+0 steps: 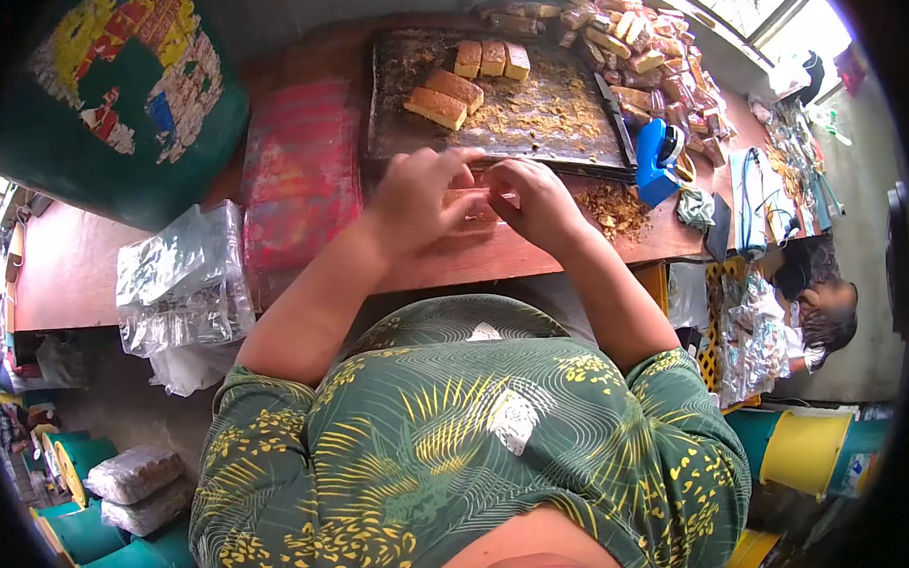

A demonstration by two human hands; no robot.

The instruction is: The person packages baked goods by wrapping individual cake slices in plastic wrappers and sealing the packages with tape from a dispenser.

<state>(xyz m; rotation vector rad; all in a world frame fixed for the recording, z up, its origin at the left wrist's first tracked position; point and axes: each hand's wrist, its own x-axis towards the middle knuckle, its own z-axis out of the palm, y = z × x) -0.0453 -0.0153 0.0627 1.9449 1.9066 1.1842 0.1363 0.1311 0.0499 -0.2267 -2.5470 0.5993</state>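
At the table's front edge, just below the dark baking tray (555, 160), both my hands close around a piece of cake in clear plastic (480, 211). My left hand (419, 193), slightly blurred, grips its left side with the fingers curled. On the right, the thumb and fingers of my right hand (537, 196) pinch together at the plastic. The hands cover much of the piece. Several unwrapped cake slices (453, 89) stand on the tray among crumbs.
Wrapped cakes (657, 62) are heaped at the back right. A blue tape dispenser (656, 162) and crumbs (612, 213) lie right of my hands. Clear plastic bags (179, 279) hang over the edge at left, near a red mat (301, 179) and green bin (138, 105). Another person (826, 316) is at far right.
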